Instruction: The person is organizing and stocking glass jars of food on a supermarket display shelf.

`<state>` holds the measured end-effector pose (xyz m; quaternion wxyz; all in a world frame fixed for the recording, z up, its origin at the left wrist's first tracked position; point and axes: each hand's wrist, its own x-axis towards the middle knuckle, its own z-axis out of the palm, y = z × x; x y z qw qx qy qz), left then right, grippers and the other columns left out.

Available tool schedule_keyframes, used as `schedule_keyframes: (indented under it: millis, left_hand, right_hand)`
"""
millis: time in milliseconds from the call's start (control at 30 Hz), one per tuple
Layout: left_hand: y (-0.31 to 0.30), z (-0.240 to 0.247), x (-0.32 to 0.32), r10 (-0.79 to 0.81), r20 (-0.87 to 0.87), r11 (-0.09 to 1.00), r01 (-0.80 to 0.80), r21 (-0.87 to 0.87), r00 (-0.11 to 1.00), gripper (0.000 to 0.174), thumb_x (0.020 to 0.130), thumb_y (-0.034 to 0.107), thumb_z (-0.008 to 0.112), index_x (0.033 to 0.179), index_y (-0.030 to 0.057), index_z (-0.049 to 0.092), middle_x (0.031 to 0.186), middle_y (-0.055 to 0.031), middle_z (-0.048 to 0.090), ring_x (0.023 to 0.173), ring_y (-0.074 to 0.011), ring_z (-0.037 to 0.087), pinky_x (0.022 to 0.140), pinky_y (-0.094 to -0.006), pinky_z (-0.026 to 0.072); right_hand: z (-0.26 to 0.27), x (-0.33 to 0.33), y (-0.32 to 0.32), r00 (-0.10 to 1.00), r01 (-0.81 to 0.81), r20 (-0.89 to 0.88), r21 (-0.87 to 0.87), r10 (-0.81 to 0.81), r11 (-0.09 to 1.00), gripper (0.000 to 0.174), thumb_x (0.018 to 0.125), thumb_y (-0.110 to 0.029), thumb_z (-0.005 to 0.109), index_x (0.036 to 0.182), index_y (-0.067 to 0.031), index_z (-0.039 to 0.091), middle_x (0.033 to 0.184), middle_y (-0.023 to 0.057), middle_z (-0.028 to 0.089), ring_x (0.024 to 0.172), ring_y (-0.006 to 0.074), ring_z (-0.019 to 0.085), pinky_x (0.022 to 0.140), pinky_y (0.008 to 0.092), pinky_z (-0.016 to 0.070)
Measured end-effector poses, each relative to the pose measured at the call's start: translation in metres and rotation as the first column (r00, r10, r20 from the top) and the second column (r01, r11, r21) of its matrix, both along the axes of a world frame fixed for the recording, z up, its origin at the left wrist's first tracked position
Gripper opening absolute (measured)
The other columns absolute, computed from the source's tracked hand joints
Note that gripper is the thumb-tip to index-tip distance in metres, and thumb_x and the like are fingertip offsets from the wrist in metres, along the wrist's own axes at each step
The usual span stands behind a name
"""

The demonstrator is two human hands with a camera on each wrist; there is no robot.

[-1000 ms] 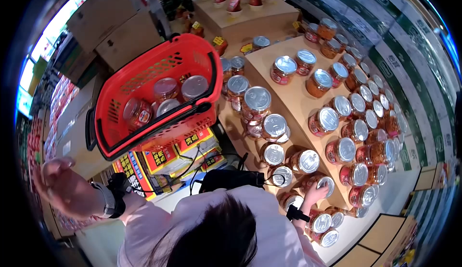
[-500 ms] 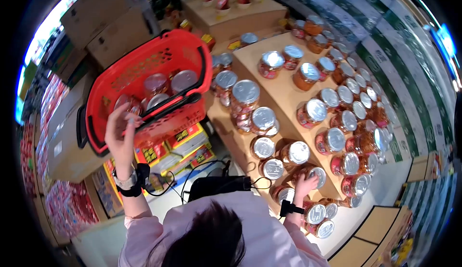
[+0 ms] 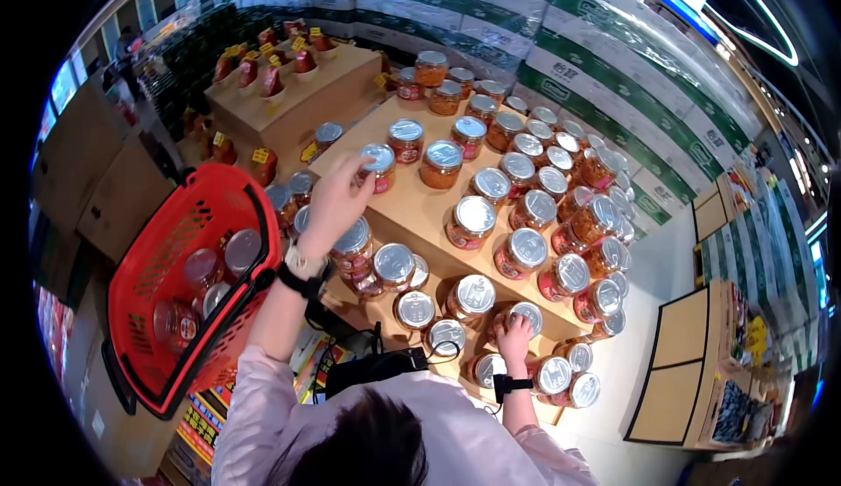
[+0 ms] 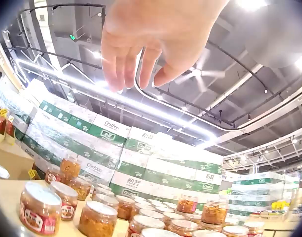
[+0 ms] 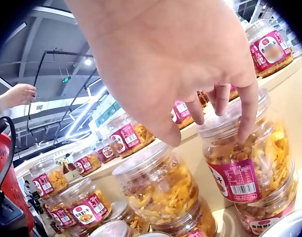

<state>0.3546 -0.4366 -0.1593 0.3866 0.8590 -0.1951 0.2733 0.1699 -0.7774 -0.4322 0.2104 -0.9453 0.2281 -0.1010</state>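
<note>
left hand [image 3: 335, 199]: raised over the top tier of the stepped wooden stand [image 3: 412, 214], arm stretched out. the fingers are loosely spread and drooping, the thumb apart from them. the left wrist view shows nothing between the fingers and thumb, so it holds nothing. the fingertips are just beside a silver-lidded jar [image 3: 378, 158] with a red label, which stands at the near edge of that tier. the head view does not show whether they touch it. further jars of the same kind stand in rows beyond the hand and to its right.

right hand [image 3: 514, 337]: low on the front of the stand, close to the body. it lies palm down on top of a lower jar [image 3: 528, 314]. in the right wrist view the fingers [image 5: 249, 106] are curled over the lid rim and down the far side of the jar, and the thumb comes down on the near side. the hand therefore grips the jar by its top. the jar is upright with a clear wall, orange contents and a red label. it rests on another jar directly below the hand.

around the right hand: a neighbour jar [image 5: 160, 192] stands just to the left of the thumb, and more jars are stacked below and to both sides.

red basket [image 3: 153, 311]: beside and below the left forearm, well apart from the left hand. several loose jars [image 3: 241, 250] lie inside it. whether the arm touches its black handle cannot be told.
</note>
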Motion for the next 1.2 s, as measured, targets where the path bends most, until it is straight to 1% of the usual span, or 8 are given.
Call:
schedule_keyframes:
  millis: [133,300,500,600,733,900,1100,1200]
  left_hand:
    - [-0.011,0.031,0.088,0.072,0.259,0.997,-0.076,0.006,0.963,0.017,0.081,0.017,0.059,0.094,0.0062,0.062,0.095,-0.0114,0.060,0.090,-0.0308,0.059,0.076,-0.0381,0.0478]
    - [-0.018,0.050,0.200,0.187,0.017,0.982,-0.187,0.034,0.982,0.024,0.080,0.023,0.058,0.096,0.0057,0.061,0.098,-0.0134,0.060,0.094,-0.0312,0.058,0.078,-0.0371,0.0474]
    - [-0.011,0.038,0.298,0.237,0.119,0.898,-0.264,0.352,0.964,0.029,0.076,0.025,0.058,0.100,0.0088,0.063,0.103,-0.0161,0.060,0.098,-0.0352,0.055,0.084,-0.0434,0.0462]
    - [-0.006,0.036,0.347,0.318,0.022,0.873,-0.301,0.384,0.948,0.034,0.076,0.028,0.058,0.105,0.0104,0.061,0.110,-0.0139,0.058,0.107,-0.0322,0.052,0.089,-0.0438,0.0446]
    - [-0.020,0.032,0.423,0.330,0.046,0.852,-0.319,0.415,0.943,0.037,0.077,0.031,0.058,0.108,0.0114,0.060,0.110,-0.0136,0.058,0.107,-0.0314,0.051,0.089,-0.0430,0.0446]
    - [-0.066,0.021,0.478,0.295,0.033,0.806,-0.267,0.527,0.955,0.044,0.077,0.035,0.060,0.114,0.0109,0.056,0.112,-0.0128,0.054,0.109,-0.0303,0.050,0.088,-0.0476,0.0432]
    - [-0.123,-0.029,0.539,0.282,-0.074,0.730,-0.164,0.663,0.957,0.051,0.076,0.039,0.062,0.117,0.0110,0.052,0.120,-0.0122,0.051,0.116,-0.0283,0.045,0.089,-0.0494,0.0402]
    - [-0.146,-0.051,0.561,0.295,-0.195,0.760,-0.106,0.641,0.935,0.069,0.074,0.046,0.064,0.130,0.0129,0.041,0.129,-0.0169,0.045,0.122,-0.0318,0.041,0.093,-0.0504,0.0378]
  right_hand:
    - [0.003,0.006,0.002,0.997,0.058,-0.041,-0.019,-0.059,0.998,0.047,0.078,-0.028,0.064,0.113,0.0005,0.049,0.120,0.0213,0.046,0.109,0.0397,0.043,0.093,0.0458,0.0386]
    - [0.003,0.010,0.003,0.992,0.113,-0.066,0.023,-0.111,0.993,0.051,0.077,-0.028,0.066,0.114,0.0012,0.047,0.121,0.0221,0.045,0.110,0.0403,0.042,0.094,0.0461,0.0382]
    - [-0.004,0.006,0.002,0.992,0.123,-0.008,0.031,-0.123,0.992,0.051,0.075,-0.026,0.068,0.115,-0.0010,0.047,0.121,0.0214,0.045,0.109,0.0404,0.042,0.094,0.0465,0.0368]
    - [-0.001,0.009,0.003,0.987,0.161,-0.013,0.058,-0.161,0.985,0.048,0.075,-0.025,0.068,0.112,-0.0022,0.049,0.120,0.0205,0.046,0.108,0.0408,0.043,0.094,0.0470,0.0367]
    - [0.000,0.014,0.004,0.969,0.245,0.014,0.092,-0.248,0.965,0.040,0.073,-0.024,0.068,0.104,-0.0038,0.052,0.112,0.0187,0.048,0.106,0.0397,0.043,0.094,0.0460,0.0342]
    - [0.005,0.020,0.001,0.952,0.305,-0.065,0.157,-0.299,0.939,0.046,0.070,-0.029,0.072,0.105,-0.0052,0.053,0.117,0.0187,0.047,0.109,0.0386,0.043,0.095,0.0456,0.0339]
    - [0.003,0.024,0.002,0.934,0.356,-0.041,0.173,-0.354,0.918,0.040,0.071,-0.030,0.072,0.099,-0.0068,0.054,0.105,0.0149,0.051,0.100,0.0330,0.048,0.089,0.0451,0.0338]
    - [-0.008,0.021,-0.002,0.921,0.388,-0.057,0.208,-0.385,0.898,0.036,0.073,-0.028,0.071,0.097,-0.0072,0.054,0.103,0.0141,0.051,0.101,0.0312,0.048,0.091,0.0467,0.0323]
